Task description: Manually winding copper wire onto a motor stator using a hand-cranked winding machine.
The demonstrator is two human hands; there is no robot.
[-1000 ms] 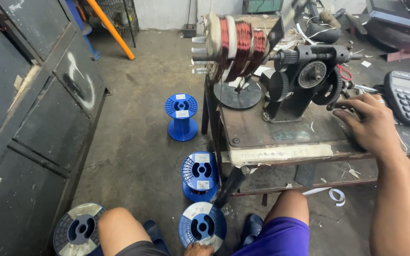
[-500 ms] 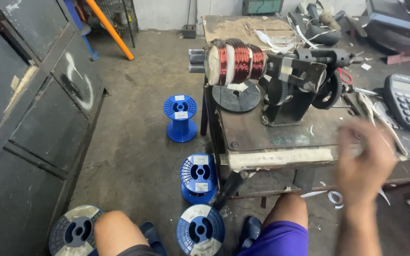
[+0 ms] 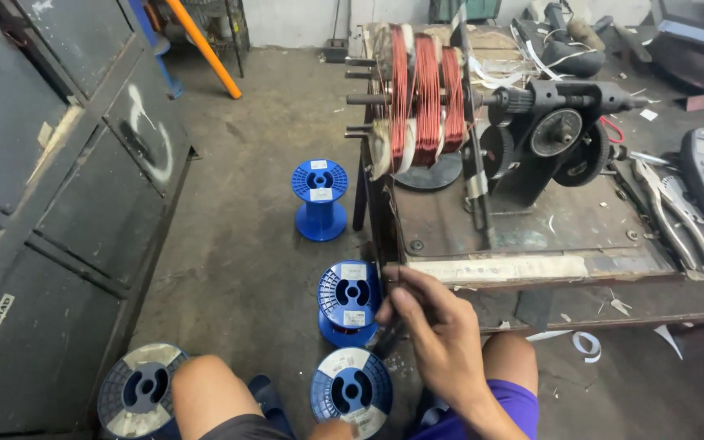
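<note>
A grimy concrete floor (image 3: 238, 204) is running beside the tabletop (image 3: 531, 269) carrying the winding machine (image 3: 547, 138) with its copper coils (image 3: 425, 98). The right hand (image 3: 442, 334) – a second ago up by the machine – is now hanging below the tabletop edge beside a blue spool (image 3: 350, 297), fingers (image 3: 405, 305) pinching something thin (wire, probably). The left hand is barely showing, grip unclear.

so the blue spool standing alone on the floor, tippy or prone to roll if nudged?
The lone blue spool stands upright on a wide flange, so it probably resists tipping. Knocked onto its side, its round flanges would likely roll on the concrete floor. It looks nearly empty of wire, so probably light.
</note>
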